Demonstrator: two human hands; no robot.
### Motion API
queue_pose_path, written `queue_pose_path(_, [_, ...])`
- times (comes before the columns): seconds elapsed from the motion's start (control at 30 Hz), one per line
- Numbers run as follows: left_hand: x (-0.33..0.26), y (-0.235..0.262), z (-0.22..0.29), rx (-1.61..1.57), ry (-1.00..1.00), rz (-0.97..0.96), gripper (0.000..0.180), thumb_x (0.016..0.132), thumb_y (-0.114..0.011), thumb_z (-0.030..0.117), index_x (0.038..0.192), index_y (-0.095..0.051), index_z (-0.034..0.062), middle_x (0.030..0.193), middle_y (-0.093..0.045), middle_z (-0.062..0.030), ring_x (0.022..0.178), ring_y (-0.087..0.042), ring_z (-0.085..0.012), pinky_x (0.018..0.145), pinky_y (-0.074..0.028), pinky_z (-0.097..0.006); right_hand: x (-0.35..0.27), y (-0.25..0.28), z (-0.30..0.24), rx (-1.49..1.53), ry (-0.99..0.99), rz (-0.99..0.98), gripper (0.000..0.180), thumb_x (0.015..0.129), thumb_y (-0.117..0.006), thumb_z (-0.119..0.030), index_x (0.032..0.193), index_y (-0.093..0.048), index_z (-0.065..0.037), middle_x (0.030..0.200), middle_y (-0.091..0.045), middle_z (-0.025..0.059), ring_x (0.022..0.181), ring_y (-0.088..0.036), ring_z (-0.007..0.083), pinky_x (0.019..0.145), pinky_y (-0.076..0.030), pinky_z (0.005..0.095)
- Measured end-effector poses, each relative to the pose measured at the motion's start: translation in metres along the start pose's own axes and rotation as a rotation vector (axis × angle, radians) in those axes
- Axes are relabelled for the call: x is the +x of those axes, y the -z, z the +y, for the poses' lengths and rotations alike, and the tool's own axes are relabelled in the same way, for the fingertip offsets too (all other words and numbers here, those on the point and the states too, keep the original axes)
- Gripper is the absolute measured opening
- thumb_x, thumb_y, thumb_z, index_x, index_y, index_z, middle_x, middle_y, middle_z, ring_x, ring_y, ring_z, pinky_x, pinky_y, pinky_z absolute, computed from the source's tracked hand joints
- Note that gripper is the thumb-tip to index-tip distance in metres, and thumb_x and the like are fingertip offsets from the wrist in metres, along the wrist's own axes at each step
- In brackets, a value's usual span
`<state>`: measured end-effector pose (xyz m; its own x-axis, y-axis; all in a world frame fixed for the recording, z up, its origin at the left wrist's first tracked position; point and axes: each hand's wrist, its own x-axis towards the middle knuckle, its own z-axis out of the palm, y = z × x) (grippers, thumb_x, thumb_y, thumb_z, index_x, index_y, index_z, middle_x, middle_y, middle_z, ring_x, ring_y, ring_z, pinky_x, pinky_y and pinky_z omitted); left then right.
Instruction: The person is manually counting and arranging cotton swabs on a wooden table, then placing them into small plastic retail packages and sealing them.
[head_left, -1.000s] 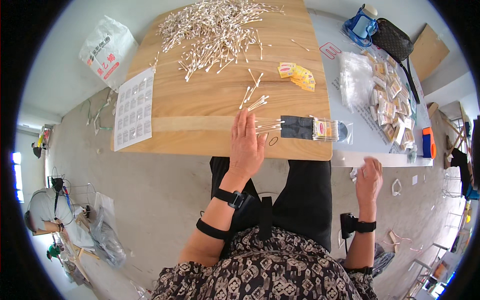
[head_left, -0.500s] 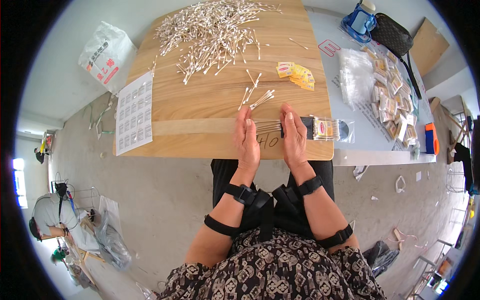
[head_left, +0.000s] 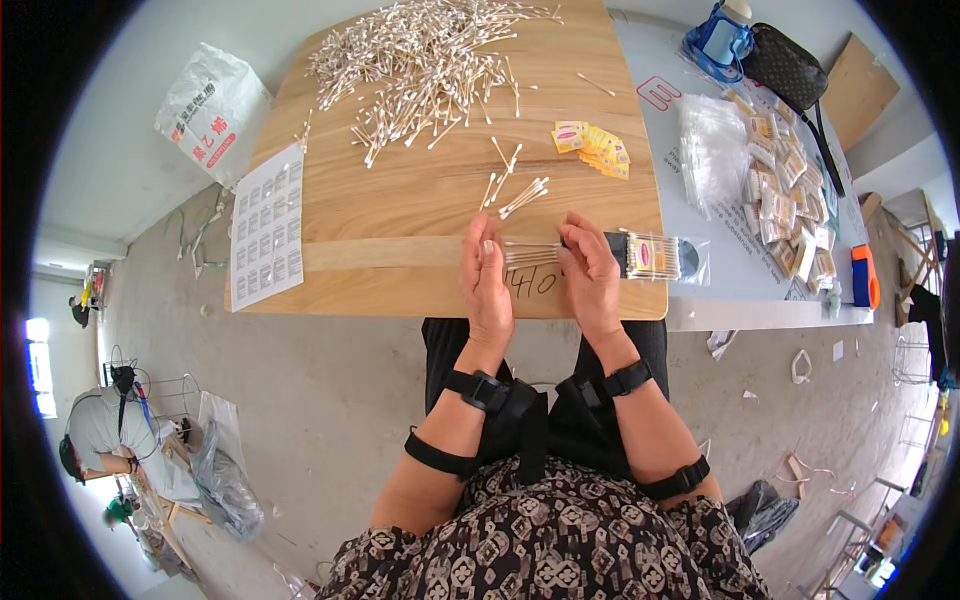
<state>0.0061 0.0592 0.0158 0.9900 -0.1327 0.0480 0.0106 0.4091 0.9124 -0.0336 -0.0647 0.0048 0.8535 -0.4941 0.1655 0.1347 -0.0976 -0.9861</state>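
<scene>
A row of cotton swabs (head_left: 532, 254) lies crosswise between my two hands near the front edge of the wooden board. Beside the swabs' left ends, my left hand (head_left: 487, 290) is open, its fingers straight and close to the tips. My right hand (head_left: 593, 285) has bent fingers and thumb closed at their right ends; the exact contact is partly hidden. Just right of that hand, a clear bag (head_left: 692, 262) holds swabs with a yellow card (head_left: 648, 257), on a dark strip. Several loose swabs (head_left: 524, 198) lie beyond my fingers.
A large heap of cotton swabs (head_left: 420, 70) covers the board's far side. Yellow cards (head_left: 598, 148) lie at right, a printed sheet (head_left: 268, 228) at left. The side table bears clear bags (head_left: 712, 150), filled packs (head_left: 785, 205), an orange-blue tape dispenser (head_left: 864, 277) and a dark pouch (head_left: 785, 68).
My left hand has shifted slightly left, off the swabs' ends. The right hand's fingers have bent in more at the other ends. The bagged pack stays in place.
</scene>
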Motion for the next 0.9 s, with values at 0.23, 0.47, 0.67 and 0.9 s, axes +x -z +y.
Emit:
queue_pose_path(0.23, [-0.001, 0.004, 0.002, 0.134, 0.017, -0.004, 0.050, 0.104, -0.045, 0.030, 0.142, -0.040, -0.0022, 0.145, -0.041, -0.0170, 0.138, -0.036, -0.0270, 0.118, -0.026, -0.040, 0.002, 0.003, -0.007, -0.427, 0.265, -0.092, 0.019, 0.075, -0.067, 0.005, 0.093, -0.062, 0.002, 0.118, -0.057, 0.0181, 0.105, -0.057, 0.0371, 0.089, -0.050, 0.0401])
queue_pose_path(0.47, [0.000, 0.006, 0.000, 0.118, -0.001, -0.009, 0.049, 0.104, -0.045, 0.029, 0.142, -0.040, -0.0018, 0.145, -0.041, -0.0168, 0.138, -0.036, -0.0265, 0.117, -0.027, -0.039, 0.000, 0.002, -0.007, -0.475, 0.319, -0.089, 0.022, 0.072, -0.068, 0.003, 0.094, -0.062, 0.001, 0.118, -0.056, 0.0174, 0.106, -0.056, 0.0377, 0.089, -0.049, 0.0422])
queue_pose_path(0.67, [0.021, 0.018, 0.002, 0.341, -0.112, 0.051, 0.034, 0.096, -0.060, 0.015, 0.126, -0.054, 0.0012, 0.121, -0.057, -0.0100, 0.109, -0.053, -0.0207, 0.092, -0.042, -0.035, 0.002, -0.002, -0.016, -0.526, 0.322, -0.079, 0.030, 0.071, -0.070, 0.000, 0.099, -0.059, 0.001, 0.114, -0.056, 0.0165, 0.105, -0.053, 0.0387, 0.091, -0.047, 0.0435])
queue_pose_path(0.9, [0.066, -0.006, 0.016, 1.285, -0.482, -0.123, 0.019, 0.078, -0.071, 0.007, 0.095, -0.065, 0.0052, 0.096, -0.060, -0.0120, 0.094, -0.053, -0.0347, 0.082, -0.044, -0.043, 0.003, 0.000, -0.013, -0.562, 0.333, -0.119, 0.025, 0.073, -0.069, -0.003, 0.095, -0.059, 0.000, 0.109, -0.056, 0.0161, 0.099, -0.054, 0.0383, 0.088, -0.047, 0.0445])
